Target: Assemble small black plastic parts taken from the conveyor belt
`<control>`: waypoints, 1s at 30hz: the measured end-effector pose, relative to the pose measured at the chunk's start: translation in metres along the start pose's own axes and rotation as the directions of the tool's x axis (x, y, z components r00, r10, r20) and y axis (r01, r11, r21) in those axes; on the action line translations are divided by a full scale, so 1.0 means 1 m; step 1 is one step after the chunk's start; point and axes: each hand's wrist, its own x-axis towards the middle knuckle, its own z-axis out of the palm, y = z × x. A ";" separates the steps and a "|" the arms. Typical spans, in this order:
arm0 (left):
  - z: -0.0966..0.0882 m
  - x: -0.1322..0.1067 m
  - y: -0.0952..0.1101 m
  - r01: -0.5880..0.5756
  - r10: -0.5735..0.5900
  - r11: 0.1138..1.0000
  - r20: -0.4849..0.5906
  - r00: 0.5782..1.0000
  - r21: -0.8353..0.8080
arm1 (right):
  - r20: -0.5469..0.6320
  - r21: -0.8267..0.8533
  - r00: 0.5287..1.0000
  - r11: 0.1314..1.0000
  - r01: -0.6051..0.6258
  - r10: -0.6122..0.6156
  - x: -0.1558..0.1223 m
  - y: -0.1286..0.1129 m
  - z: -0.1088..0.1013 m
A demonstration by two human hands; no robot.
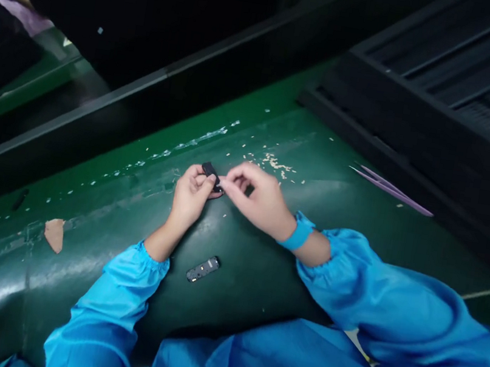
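My left hand (190, 197) is closed round a small black plastic part (210, 172), holding it just above the green mat. Thumb and forefinger of my right hand (259, 195) are pinched together at that part's right end. Whatever lies between those fingertips is too small to make out; a pale spot shows there. Below the hands a small flat black piece (203, 269) with light patches lies on the mat. Tiny pale bits (278, 165) are scattered just beyond my right hand.
Purple tweezers (394, 190) lie to the right on the green mat (250, 270). Black trays (411, 116) stand at the upper right. A brown scrap (54, 235) and a dark piece (20, 199) lie at left. A dark ledge (164, 73) runs behind. Another person's arm shows at upper left.
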 end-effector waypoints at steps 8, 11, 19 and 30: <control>0.007 -0.008 0.004 -0.100 0.081 0.973 0.100 0.992 0.209 | -0.014 0.241 0.995 0.966 -0.093 0.099 0.015 0.024 0.008; 0.009 -0.011 0.006 -0.152 0.126 0.951 0.109 0.986 0.270 | 0.069 0.289 0.993 0.950 -0.115 0.099 0.014 0.023 0.008; 0.008 -0.010 0.000 -0.142 0.120 0.947 0.093 0.988 0.287 | 0.064 0.223 0.991 0.966 -0.133 0.121 0.012 0.025 0.007; 0.006 -0.012 0.000 -0.240 0.206 0.887 0.127 0.970 0.396 | 0.063 0.248 0.993 0.962 -0.114 0.102 0.013 0.024 0.007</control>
